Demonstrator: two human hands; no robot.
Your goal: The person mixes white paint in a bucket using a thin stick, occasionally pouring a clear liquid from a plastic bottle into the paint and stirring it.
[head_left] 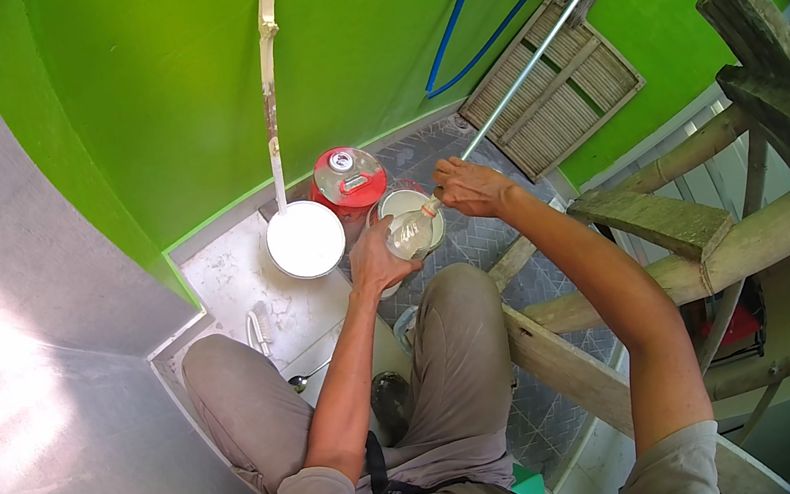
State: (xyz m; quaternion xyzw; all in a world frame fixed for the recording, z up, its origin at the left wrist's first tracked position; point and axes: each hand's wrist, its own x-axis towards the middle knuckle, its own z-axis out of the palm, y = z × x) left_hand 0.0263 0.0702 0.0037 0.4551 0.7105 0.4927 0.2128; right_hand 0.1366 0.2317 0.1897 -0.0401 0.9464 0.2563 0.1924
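My left hand [380, 261] is wrapped round a clear plastic bottle [408, 235], which is tilted over a round tub [398, 203] with a pale inside. At the bottle's neck, by an orange ring, the fingers of my right hand [474, 187] are closed; whether they pinch a cap cannot be made out. To the left stands a bucket of white paint [305, 241] with a long paint-smeared stick [271, 113] upright in it. Behind the tub is a red container [349, 181] with a pale lid.
A metal pole [540, 55] slants up from behind my right hand to a slatted wooden panel [572, 70] by the green wall. Wooden scaffolding [682, 277] stands close on my right. A blue hose [464, 5] hangs above. Near my knees lies a spoon [301, 380].
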